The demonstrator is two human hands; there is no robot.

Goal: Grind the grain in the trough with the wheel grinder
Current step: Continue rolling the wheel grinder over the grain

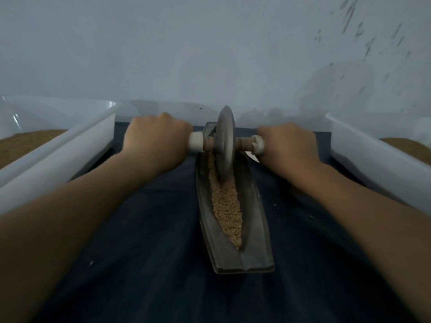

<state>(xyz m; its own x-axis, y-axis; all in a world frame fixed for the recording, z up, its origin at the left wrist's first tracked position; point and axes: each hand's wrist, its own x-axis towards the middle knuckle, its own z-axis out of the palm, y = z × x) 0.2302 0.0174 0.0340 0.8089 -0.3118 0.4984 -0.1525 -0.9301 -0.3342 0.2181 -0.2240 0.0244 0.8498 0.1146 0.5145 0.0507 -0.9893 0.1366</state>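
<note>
Up at the far end of the metal trough, the wheel grinder stands on edge in the grain, left hand and right hand each wrapped tight round one end of its axle, I'd guess to keep the push even.

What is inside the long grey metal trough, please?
Coarse tan grain lies in its groove, and the grey metal grinding wheel stands in it near the far end. Anything beneath the wheel is hidden.

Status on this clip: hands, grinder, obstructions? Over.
Left hand and right hand each grip an axle handle. Grey metal wheel grinder upright at far end of long grey trough, tan grain along it. Nothing blocks the wheel.
</note>
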